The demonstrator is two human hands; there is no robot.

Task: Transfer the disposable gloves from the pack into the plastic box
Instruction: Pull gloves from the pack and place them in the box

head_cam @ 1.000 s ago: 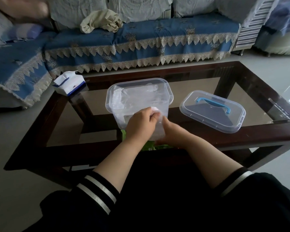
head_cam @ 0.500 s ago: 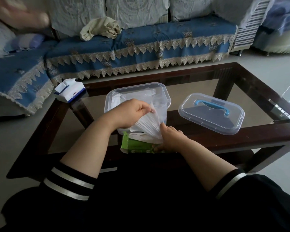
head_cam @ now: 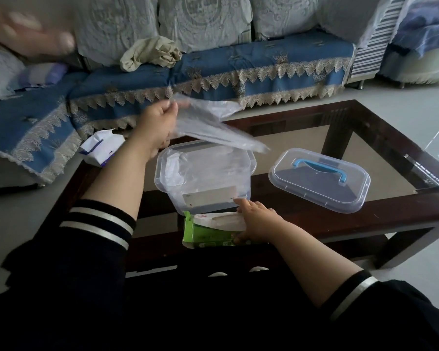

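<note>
My left hand (head_cam: 154, 127) pinches a clear disposable glove (head_cam: 213, 126), lifted above the open plastic box (head_cam: 203, 173). My right hand (head_cam: 255, 224) grips the green pack (head_cam: 208, 233) at the bench's (head_cam: 365, 211) near edge, just in front of the box. The box's lid (head_cam: 319, 179) lies beside it, toward the right edge.

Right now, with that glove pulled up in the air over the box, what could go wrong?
1. The left hand pinches the glove only at one end; its loose end trails past the plastic box rim and may drape outside when lowered.
2. The green pack sits at the table's near edge, steadied only by the right hand; another tug could drag it off.
3. The lid lies close by; a wide swing could brush it.
</note>
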